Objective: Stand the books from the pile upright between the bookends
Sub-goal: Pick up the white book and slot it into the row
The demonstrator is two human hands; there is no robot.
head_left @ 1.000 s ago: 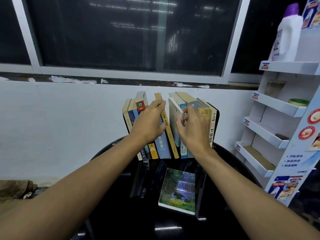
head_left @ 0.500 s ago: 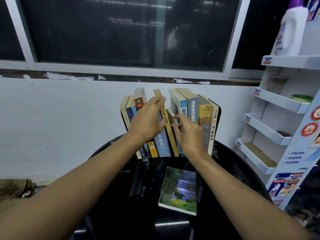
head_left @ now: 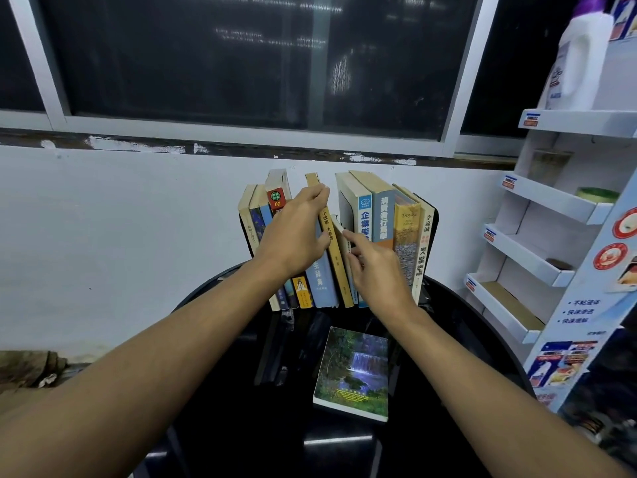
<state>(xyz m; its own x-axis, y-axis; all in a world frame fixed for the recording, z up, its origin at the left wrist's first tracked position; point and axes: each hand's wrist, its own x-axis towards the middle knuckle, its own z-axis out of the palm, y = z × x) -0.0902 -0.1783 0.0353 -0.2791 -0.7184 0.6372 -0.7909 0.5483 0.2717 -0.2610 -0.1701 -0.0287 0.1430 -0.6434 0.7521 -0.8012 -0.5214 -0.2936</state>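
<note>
Your left hand (head_left: 296,236) is spread flat against the left group of books (head_left: 272,232), fingers hooked over the tan spine with the thumb lower down. It looks like it's there to hold those books leaning left so the gap in the row stays open.

Your right hand (head_left: 375,270) has its fingers extended and pressed on the edge of a thin book (head_left: 339,232) that sits lower than its neighbours, right in that gap. It isn't really a pinch, more a push with the fingertips, probably to seat it upright. I can't tell whether the thumb is on it.

The right group (head_left: 382,215) stands close together against the dark right bookend (head_left: 432,236), so that side props itself. The left bookend is mostly hidden behind the books.

One book with a waterfall cover (head_left: 353,370) is lying flat on the black bench (head_left: 482,326), near you and apart from the row. So the job isn't finished yet, and that looks like the next one to go in.
</note>
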